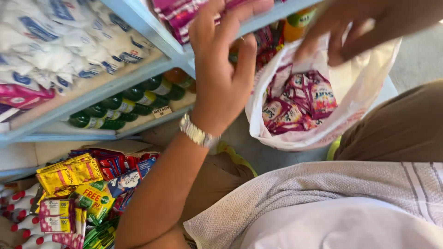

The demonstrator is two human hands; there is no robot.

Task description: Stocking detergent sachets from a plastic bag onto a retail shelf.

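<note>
Two hands [221, 69] above pink sachets [297, 103]

The right hand [364, 27] is blurred and cut off by the top edge; the left hand's [221, 69] fingers [244, 7] perhaps hide pink sachets [177, 14].

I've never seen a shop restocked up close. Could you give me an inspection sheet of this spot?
Surface: blue shelves, stocked.
Job's things: white bag holding pink sachets; more pink packets on the top shelf.
Clutter: green bottles, white packs, mixed sachets below.
Grippers: left hand at the top shelf on the packets; right hand grips the bag's rim.
Cables: nothing seen.
Surroundings: grey towel, concrete floor.
</note>
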